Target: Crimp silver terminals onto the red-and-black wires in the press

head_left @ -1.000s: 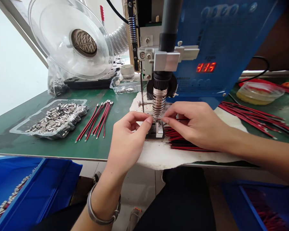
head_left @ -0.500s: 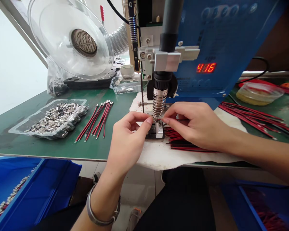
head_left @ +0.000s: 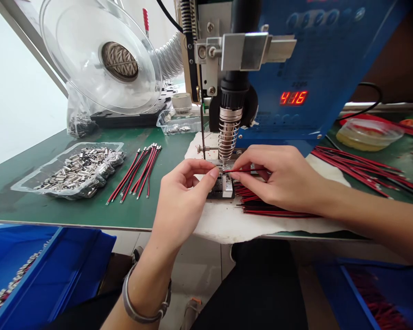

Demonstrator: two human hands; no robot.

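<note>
My left hand (head_left: 184,201) pinches thumb and forefinger together at the small metal fixture (head_left: 225,185) under the machine's coiled tip (head_left: 228,137); what it pinches is too small to name. From the right, my right hand (head_left: 278,176) pinches a thin red-and-black wire (head_left: 246,171), whose end points left into the spot between both hands' fingertips. The coiled tip hangs a little above the fixture. A bundle of red-and-black wires (head_left: 261,204) lies on the white cloth (head_left: 227,224) under my right hand.
A clear tray of small metal sleeves (head_left: 77,169) and a short bundle of wires (head_left: 139,170) lie left on the green bench (head_left: 89,206). More wires (head_left: 365,169) fan out right. The blue machine (head_left: 313,68) shows red digits. Blue bins (head_left: 55,270) stand below.
The machine's head and coiled tip have risen off the fixture. The red counter went from 415 to 416. Both hands stay pinched at the fixture, and the wire now shows clear of the tip.
</note>
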